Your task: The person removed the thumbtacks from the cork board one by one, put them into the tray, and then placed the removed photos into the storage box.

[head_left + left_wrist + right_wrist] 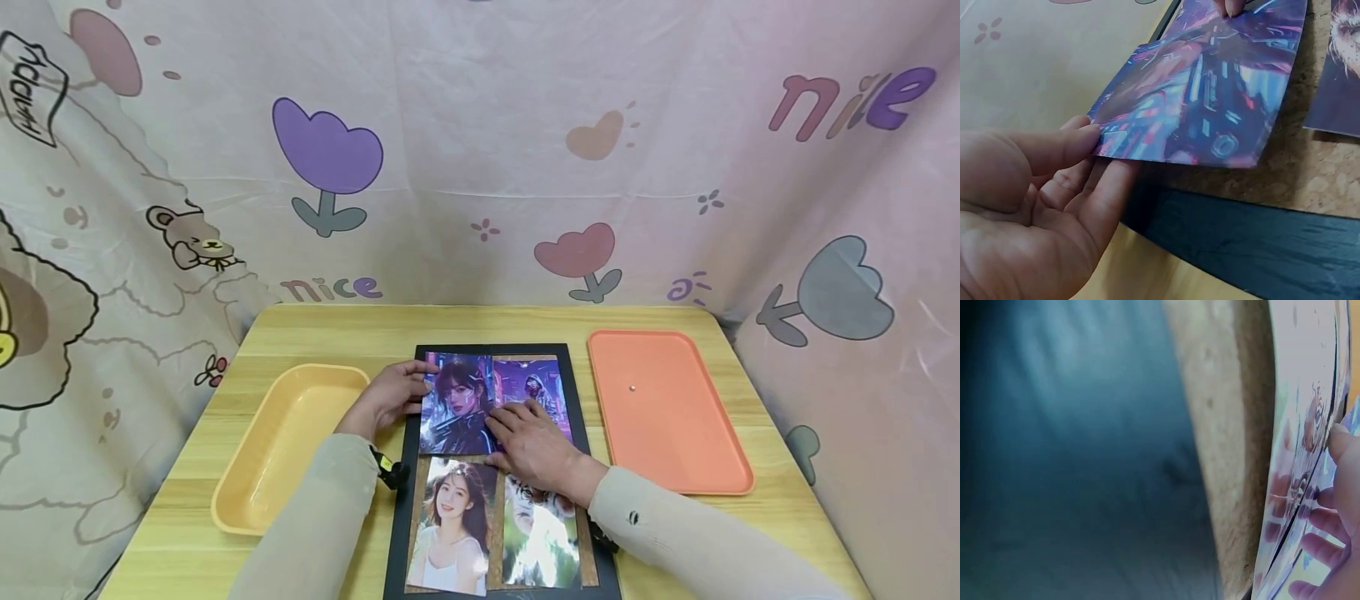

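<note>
Covering back & sides: printed cloth (465, 100). Wood-look counter (180, 475) is carrying the rest. Black-framed cork board (400, 533) is lying mid-counter, coral tray (667, 425) sitting to its R, yellow tray (285, 450) to its L. Four glossy prints are sitting on the board, approx 2x2: UL print (453, 404), UR print (528, 385), LL print (450, 533), LR print (542, 542). UL print (neon portrait) is the one being handled, in the board's far L quarter; its held end is standing off the cork in L wrist view.

Handling: prob. light, thin, bendy, a bit slick; likely creasing/smudging easily, so edges are looking like best hold, not the face.

Hands: L hand (393, 392) is pinching UL print's outer edge, thumb on top, fingers under, v. narrow gap. R hand (538, 446) is lying across UR print, fingers slightly spread, tips touching UL print's inner side; can't tell if pinching.

Smallest: shiny bit (632, 388) is sitting on coral tray, can't ID.
</note>
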The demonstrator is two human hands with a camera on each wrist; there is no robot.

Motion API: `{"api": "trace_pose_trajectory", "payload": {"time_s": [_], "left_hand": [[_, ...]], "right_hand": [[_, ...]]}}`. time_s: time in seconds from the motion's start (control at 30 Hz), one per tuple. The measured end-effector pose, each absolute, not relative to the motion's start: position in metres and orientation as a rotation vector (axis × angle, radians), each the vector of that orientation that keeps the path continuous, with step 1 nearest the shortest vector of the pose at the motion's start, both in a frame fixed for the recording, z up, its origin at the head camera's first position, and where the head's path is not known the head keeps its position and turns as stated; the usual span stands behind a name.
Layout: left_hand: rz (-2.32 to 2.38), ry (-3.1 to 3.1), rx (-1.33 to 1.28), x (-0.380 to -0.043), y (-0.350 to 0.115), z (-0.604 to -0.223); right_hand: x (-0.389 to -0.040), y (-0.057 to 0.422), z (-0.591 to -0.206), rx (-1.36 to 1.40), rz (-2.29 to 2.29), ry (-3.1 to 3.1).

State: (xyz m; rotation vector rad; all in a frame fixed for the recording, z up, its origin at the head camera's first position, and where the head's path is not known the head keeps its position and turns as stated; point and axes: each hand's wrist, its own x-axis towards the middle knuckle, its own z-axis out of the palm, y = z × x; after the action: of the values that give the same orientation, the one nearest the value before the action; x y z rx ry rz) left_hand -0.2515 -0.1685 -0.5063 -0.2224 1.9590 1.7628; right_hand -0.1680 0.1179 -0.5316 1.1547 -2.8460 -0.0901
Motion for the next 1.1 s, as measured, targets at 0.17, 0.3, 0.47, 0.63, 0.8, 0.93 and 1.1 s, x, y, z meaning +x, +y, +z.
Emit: {"api": "trace_pose_trajectory", "payload": {"time_s": [0.17, 0.3, 0.47, 0.63, 0.8, 0.93, 1.1], "left_hand": [[1.756, 2.004, -0.242, -0.253, -0.171, -0.5], [1.786, 1.976, -0.228, -0.254, -0.177, -0.494], [1.846, 1.916, -0.178, -0.257, -0.184, -0.491], [1.868, 1.892, -0.119, -0.258, -0.194, -0.486], [1.813, 1.911, -0.011, -0.257, -0.212, -0.474], [1.746, 1.946, 0.05, -0.256, -0.236, -0.464], [1.692, 1.968, 0.088, -0.252, -0.268, -0.451]], "right_hand": [[-0.167, 0.124, -0.529, 1.11, -0.009, -2.846], [-0.167, 0.135, -0.525, 1.065, 0.04, -2.846], [-0.167, 0.155, -0.525, 0.999, 0.088, -2.856], [-0.166, 0.179, -0.53, 0.918, 0.101, -2.863], [-0.164, 0.201, -0.536, 0.85, 0.104, -2.826], [-0.163, 0.212, -0.54, 0.814, 0.132, -2.814], [-0.16, 0.218, -0.542, 0.782, 0.156, -2.85]]}}
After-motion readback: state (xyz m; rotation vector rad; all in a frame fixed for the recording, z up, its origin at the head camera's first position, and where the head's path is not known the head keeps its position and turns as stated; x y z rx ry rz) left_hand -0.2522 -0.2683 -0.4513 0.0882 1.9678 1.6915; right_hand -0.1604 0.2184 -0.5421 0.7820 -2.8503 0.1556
